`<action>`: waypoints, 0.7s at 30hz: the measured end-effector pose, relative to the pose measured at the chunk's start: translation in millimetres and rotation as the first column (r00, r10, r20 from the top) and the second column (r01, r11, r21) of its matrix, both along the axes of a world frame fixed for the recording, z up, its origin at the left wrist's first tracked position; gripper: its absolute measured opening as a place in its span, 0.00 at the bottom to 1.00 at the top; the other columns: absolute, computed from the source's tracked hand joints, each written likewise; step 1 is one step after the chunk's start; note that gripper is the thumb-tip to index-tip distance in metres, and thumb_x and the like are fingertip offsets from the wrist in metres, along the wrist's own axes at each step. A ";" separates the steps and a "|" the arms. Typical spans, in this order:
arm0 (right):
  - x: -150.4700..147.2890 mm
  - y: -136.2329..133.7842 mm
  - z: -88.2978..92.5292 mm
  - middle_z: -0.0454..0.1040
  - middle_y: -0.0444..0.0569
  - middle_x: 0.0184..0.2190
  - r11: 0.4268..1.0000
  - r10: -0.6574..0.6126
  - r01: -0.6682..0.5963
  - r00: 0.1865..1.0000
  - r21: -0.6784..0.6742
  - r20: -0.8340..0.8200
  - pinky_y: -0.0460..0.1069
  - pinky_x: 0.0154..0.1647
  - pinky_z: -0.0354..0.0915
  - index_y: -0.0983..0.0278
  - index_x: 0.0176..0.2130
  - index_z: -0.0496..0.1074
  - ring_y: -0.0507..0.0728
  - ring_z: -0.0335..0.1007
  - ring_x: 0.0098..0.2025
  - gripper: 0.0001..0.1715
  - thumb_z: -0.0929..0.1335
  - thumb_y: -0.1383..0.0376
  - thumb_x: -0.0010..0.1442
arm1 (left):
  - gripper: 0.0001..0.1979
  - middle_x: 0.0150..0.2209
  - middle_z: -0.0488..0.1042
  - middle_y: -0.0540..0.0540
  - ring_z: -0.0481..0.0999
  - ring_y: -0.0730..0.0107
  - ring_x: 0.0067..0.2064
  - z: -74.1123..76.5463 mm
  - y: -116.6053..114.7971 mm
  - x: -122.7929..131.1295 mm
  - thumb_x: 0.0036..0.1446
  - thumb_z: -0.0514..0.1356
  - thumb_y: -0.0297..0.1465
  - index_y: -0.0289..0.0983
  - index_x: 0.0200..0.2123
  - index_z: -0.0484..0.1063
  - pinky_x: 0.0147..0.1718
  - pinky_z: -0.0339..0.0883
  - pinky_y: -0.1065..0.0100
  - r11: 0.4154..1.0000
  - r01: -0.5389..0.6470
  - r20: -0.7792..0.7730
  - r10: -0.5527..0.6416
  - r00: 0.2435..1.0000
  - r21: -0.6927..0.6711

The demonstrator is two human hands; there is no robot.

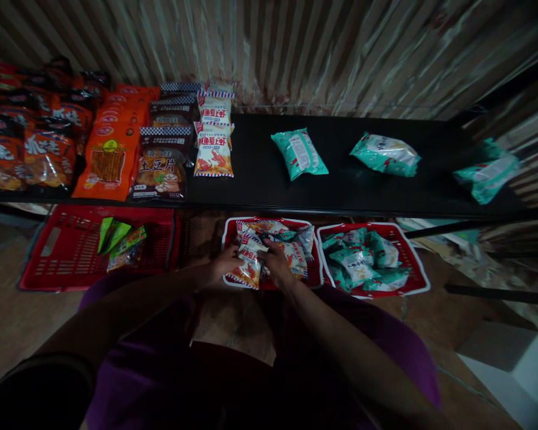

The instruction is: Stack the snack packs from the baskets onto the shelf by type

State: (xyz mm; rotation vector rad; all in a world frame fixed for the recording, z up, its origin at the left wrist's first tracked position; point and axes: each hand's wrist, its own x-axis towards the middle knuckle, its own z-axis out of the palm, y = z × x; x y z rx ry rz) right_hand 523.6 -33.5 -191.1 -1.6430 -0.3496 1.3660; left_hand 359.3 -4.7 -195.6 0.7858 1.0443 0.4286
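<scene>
Over the middle red basket with a white rim (321, 272), a white and orange snack bag (249, 266) lies between my two hands. My left hand (226, 263) grips its left edge, fingers bent round it. At its right edge, my right hand (275, 260) holds the same bag with thumb and fingers. More white and orange bags (295, 255) fill the basket around and beneath. Two bags of the same kind (214, 152) stand on the black shelf above, one before the other.
The black shelf (260, 185) also bears three teal bags (299, 154), dark potato-chip bags (161, 164) and orange packs (110, 161). A right basket (415, 263) holds teal bags; a left basket (67, 245) holds green packets (113, 234). A white box (511, 364) sits at lower right.
</scene>
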 end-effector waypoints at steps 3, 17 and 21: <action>-0.3 6.4 18.3 0.73 0.39 0.30 0.996 -0.073 0.075 0.996 0.037 -0.056 0.46 0.28 0.67 0.59 0.48 0.64 0.51 0.70 0.26 0.38 0.73 0.67 0.36 | 0.19 0.37 0.75 0.44 0.76 0.67 0.34 11.3 2.8 3.7 0.43 0.67 0.25 0.35 0.41 0.69 0.39 0.69 0.64 0.997 -0.061 -0.007 0.060 0.998 -0.054; -3.7 9.6 55.2 0.79 0.52 0.31 0.991 -0.007 -0.051 0.905 -0.123 -0.425 0.54 0.36 0.71 0.63 0.38 0.68 0.60 0.76 0.36 0.11 0.65 0.58 0.58 | 0.27 0.44 0.75 0.43 0.76 0.61 0.42 48.0 0.4 8.3 0.45 0.64 0.26 0.37 0.51 0.63 0.43 0.70 0.59 0.998 -0.064 0.064 0.064 0.996 0.000; -2.7 13.2 57.1 0.79 0.51 0.32 0.992 -0.011 -0.042 0.915 -0.122 -0.403 0.54 0.36 0.71 0.63 0.38 0.68 0.60 0.76 0.36 0.14 0.66 0.55 0.57 | 0.28 0.44 0.75 0.42 0.77 0.60 0.41 58.7 3.1 8.8 0.43 0.67 0.27 0.36 0.49 0.64 0.43 0.70 0.59 0.995 -0.092 0.106 0.096 0.990 -0.036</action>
